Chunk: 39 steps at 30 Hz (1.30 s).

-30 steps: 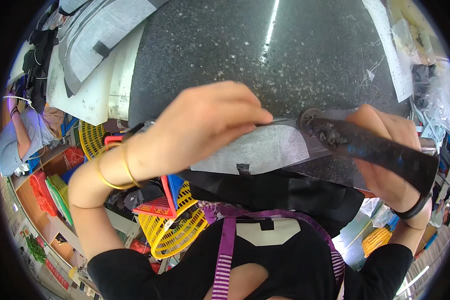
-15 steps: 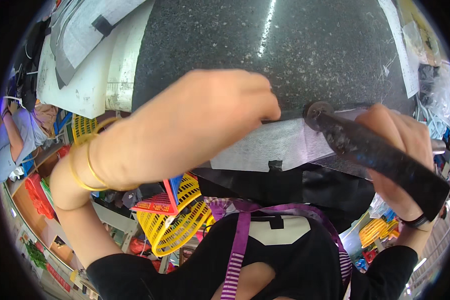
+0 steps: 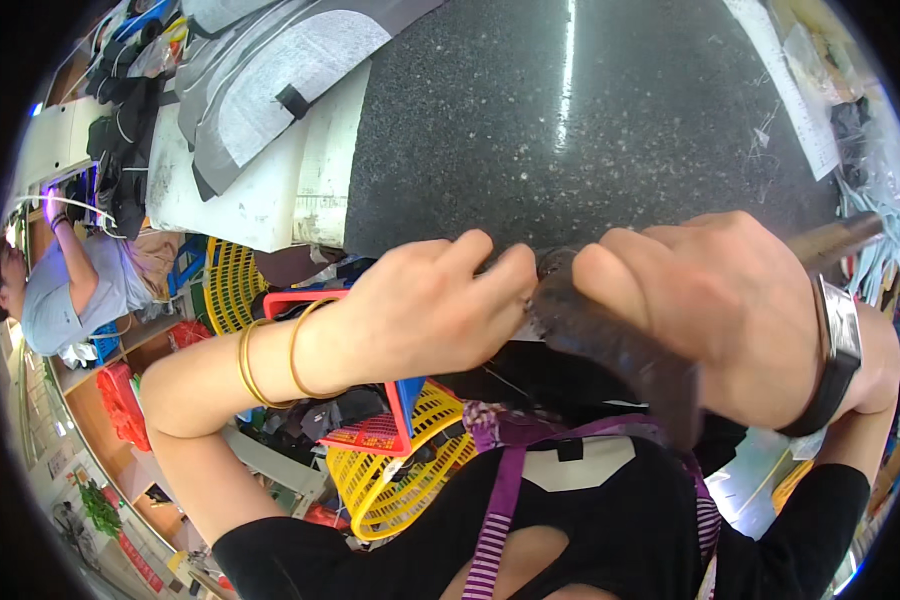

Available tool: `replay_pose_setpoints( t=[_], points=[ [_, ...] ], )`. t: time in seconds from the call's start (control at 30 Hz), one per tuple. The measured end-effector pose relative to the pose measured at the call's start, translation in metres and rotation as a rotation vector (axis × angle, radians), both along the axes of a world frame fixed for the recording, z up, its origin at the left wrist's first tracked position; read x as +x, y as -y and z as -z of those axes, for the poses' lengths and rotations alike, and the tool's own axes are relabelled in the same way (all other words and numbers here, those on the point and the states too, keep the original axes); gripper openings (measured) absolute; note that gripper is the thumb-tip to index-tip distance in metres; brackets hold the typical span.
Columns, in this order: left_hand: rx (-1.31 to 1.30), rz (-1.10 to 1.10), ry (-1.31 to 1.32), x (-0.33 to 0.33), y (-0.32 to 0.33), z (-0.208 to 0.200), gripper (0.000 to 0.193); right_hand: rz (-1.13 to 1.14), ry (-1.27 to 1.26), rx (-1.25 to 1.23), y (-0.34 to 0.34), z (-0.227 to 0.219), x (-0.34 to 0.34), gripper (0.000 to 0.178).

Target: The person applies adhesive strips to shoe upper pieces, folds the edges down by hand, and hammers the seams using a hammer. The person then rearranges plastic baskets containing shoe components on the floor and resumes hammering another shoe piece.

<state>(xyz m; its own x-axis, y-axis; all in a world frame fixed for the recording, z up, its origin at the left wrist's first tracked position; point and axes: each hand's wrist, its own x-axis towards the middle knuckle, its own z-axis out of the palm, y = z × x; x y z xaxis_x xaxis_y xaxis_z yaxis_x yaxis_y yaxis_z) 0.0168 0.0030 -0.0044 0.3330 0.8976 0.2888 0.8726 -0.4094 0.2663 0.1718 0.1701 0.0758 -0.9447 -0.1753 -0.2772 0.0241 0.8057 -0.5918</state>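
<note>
My right hand (image 3: 705,310) is wrapped round a hammer; its wooden handle (image 3: 835,243) sticks out to the right past my wrist. The dark curved metal head (image 3: 610,340) of the hammer lies in front of my fingers, with its rounded end close to my left fingertips. My left hand (image 3: 450,305) is closed, fingers curled and pinched together at the near edge of the dark speckled worktop (image 3: 590,150). What those fingers hold, if anything, is hidden. Black material (image 3: 550,372) shows below both hands, mostly covered by them.
Stacked grey cut pieces (image 3: 300,85) with a dark tab lie at the upper left on a white surface (image 3: 270,205). A yellow plastic basket (image 3: 395,490) stands below my left forearm. Plastic bags (image 3: 890,165) hang at the right. A co-worker (image 3: 85,285) sits at far left.
My left hand has lowered to the worktop's edge. My right hand has moved left with the hammer, bringing its head beside my left fingers. The pale piece at the edge is now out of sight.
</note>
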Motion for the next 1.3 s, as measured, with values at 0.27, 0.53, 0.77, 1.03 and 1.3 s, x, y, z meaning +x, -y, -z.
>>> replay_pose_setpoints(
  t=[0.27, 0.53, 0.77, 1.03, 1.3],
  points=[
    [0.021, -0.019, -0.026, 0.046, -0.088, 0.017, 0.01, 0.483, -0.019, 0.296, -0.031, -0.018, 0.052, 0.006],
    [0.124, 0.197, -0.024, 0.019, -0.095, 0.028, 0.019, 0.504, -0.099, 0.237, -0.042, -0.002, 0.06, 0.008],
    [-0.095, 0.37, 0.022, -0.009, -0.109, 0.012, 0.025, 0.613, 0.106, 0.182, -0.044, -0.002, 0.046, 0.011],
    [0.164, 0.369, 0.079, -0.024, -0.102, 0.037, 0.018, 0.597, 0.007, 0.116, -0.038, 0.004, 0.034, 0.015],
    [0.148, 0.106, 0.099, -0.032, -0.096, 0.044, 0.032, 0.57, -0.117, 0.208, -0.021, 0.016, 0.029, 0.014]
  ],
)
